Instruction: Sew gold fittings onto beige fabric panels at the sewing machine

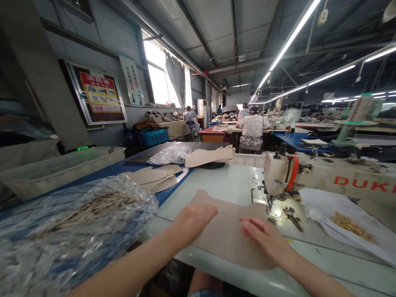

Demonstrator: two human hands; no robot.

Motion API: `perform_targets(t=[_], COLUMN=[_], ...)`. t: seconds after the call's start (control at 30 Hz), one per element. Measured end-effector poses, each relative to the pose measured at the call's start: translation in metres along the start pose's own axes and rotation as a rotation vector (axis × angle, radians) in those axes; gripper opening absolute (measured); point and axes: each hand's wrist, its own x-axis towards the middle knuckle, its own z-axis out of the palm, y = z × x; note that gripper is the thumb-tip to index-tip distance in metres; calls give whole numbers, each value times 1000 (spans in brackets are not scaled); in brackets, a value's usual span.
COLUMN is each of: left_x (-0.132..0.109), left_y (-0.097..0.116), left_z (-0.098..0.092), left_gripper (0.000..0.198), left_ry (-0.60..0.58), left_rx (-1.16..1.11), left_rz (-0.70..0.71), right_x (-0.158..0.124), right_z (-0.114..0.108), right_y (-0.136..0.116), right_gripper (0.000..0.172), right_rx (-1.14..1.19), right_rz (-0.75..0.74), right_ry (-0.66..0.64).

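Panel of beige fabric (227, 235) lies near the front edge of the tabletop (216, 185), just beside the sewing machine head (275, 173), and we press our open left hand (193, 222) and open right hand (266, 239) flat on it, neither grasping, which holds it smooth and steady there.

left hand (193, 222) 1 | right hand (266, 239) 1 | near sewing machine (275, 173) 1 | co-workers (253, 126) maybe 4

Brass studs (351, 227) on a white cloth (328, 210) beside the sewing machine (275, 173), beige strips (93, 206) in a crinkled plastic bag (77, 231) to the left.
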Motion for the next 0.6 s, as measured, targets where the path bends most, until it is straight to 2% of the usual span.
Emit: perform_targets(t=[0.03, 0.1, 0.2, 0.3, 0.37, 0.47, 0.6], left_x=[9, 28, 53, 70, 78, 89, 104], left_y=[14, 36, 56, 65, 69, 73, 67], left_z=[12, 32, 50, 62, 67, 71, 78], left_gripper=[16, 16, 21, 24, 23, 19, 13], left_ry=[-45, -53, 8, 43, 50, 50, -88], left_rx=[32, 70, 68, -33, -191, -493, -854], left_rz=[157, 354, 466, 510, 456, 248, 49], right_x=[1, 2, -1, -4, -5, -2, -1], right_z=[-2, -6, -18, -34, -43, -47, -48], right_y=[4, 10, 17, 27, 35, 42, 42], right_gripper=[45, 46, 42, 41, 42, 42, 43], right_rx=[165, 403, 547, 547, 524, 508, 415], right_rz=[57, 115, 144, 190, 199, 178, 128], right_ry=[5, 36, 152, 256, 302, 328, 294])
